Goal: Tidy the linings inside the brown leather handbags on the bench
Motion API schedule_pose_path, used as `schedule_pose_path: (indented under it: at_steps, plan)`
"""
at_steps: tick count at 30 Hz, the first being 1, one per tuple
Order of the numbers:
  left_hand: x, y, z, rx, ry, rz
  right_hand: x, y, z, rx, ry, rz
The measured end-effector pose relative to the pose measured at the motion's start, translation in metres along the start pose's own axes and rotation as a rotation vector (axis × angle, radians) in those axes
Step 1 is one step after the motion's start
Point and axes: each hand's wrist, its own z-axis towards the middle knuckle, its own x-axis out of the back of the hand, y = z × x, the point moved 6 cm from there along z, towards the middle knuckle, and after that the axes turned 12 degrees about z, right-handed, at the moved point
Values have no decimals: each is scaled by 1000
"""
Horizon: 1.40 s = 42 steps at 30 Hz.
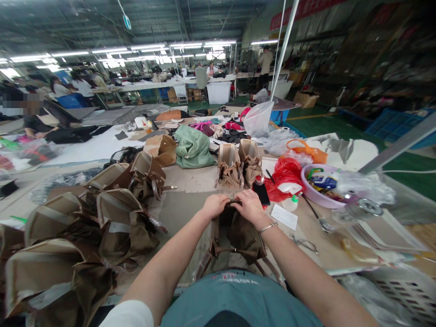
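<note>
Directly in front of my body a brown handbag stands on the worktable, its mouth facing me and its straps hanging toward my apron. My left hand pinches the bag's far top edge. Close beside it, my right hand grips the same edge, thumb and fingers closed on it. Just beyond my hands stand two more brown bags with crumpled lining showing. Several similar unfinished bags crowd the table to my left, their pale stiff panels spread apart.
A dark phone and red plastic bag lie right of my hands. Further right are a white card, scissors and a lilac basin of supplies. A green cloth bundle sits behind. A co-worker's hand is far left.
</note>
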Motion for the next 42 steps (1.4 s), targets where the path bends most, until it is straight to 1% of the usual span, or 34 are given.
schedule_pose_path:
  at_steps: [4,10,15,23,28,32,36,42]
  plan:
    - [1,2,0,-17,8,-3,-2,5,1,-10,-12,11]
    - [1,2,0,-32,10,-27,-9,12,1,-17,-101,73]
    - [-1,0,1,-30,-1,-68,-8,12,2,12,-111,126]
    - [0,0,2,-27,-36,-143,-13,19,5,-29,-123,140]
    - [-1,0,3,-41,-31,-145,-15,21,6,-29,-136,169]
    - [2,0,1,-44,-43,-128,-15,19,8,9,-139,171]
    - [6,3,1,-92,-50,-111,-17,17,12,19,-152,138]
    - [4,9,10,-98,-47,54,-13,15,10,-1,-136,83]
